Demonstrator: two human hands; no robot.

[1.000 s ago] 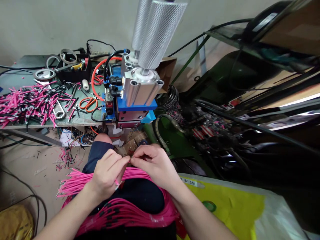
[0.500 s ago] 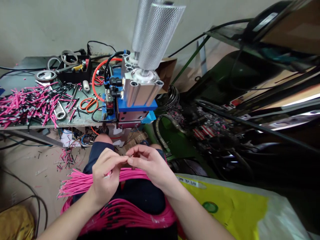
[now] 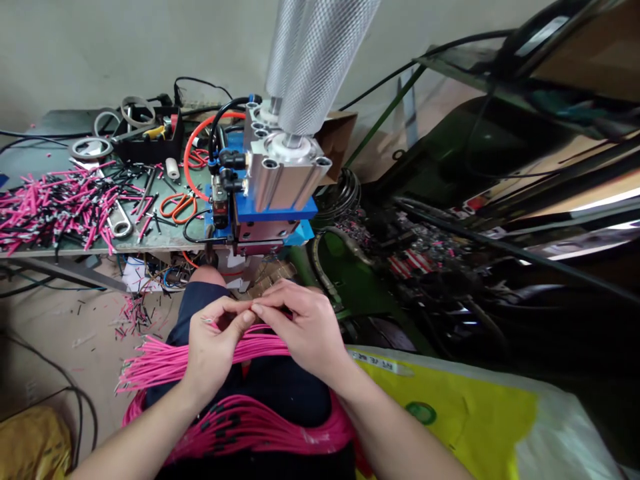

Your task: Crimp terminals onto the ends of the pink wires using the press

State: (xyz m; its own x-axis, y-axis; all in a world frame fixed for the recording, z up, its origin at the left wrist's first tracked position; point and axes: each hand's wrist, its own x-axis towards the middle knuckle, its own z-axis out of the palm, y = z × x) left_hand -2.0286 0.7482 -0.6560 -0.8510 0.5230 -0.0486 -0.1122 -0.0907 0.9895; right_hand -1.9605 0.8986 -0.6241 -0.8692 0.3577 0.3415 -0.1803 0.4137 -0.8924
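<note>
My left hand (image 3: 213, 343) is closed in a pinch above my lap, and a short bit of pink cable (image 3: 213, 325) shows between its fingers. Touching its fingertips, my right hand (image 3: 303, 327) pinches as well; what lies between its thumb and finger is hidden. Just below both hands, a bundle of pink cables (image 3: 160, 365) rests across my thighs, its bare metal-tipped ends pointing left. Nearer my body a second pink bundle with black sleeves (image 3: 240, 427) curves over my lap.
A bench (image 3: 60, 127) at the left holds a heap of pink and black cable offcuts (image 3: 65, 207), orange-handled scissors (image 3: 179, 208) and a black tool box (image 3: 150, 147). A pneumatic press (image 3: 280, 177) stands at its right end. A yellow-and-white sack (image 3: 465, 413) lies at my right.
My right hand has turned and its fingers have closed into a tighter pinch. My left thumb has shifted, and the fingertips of both hands now meet slightly higher.
</note>
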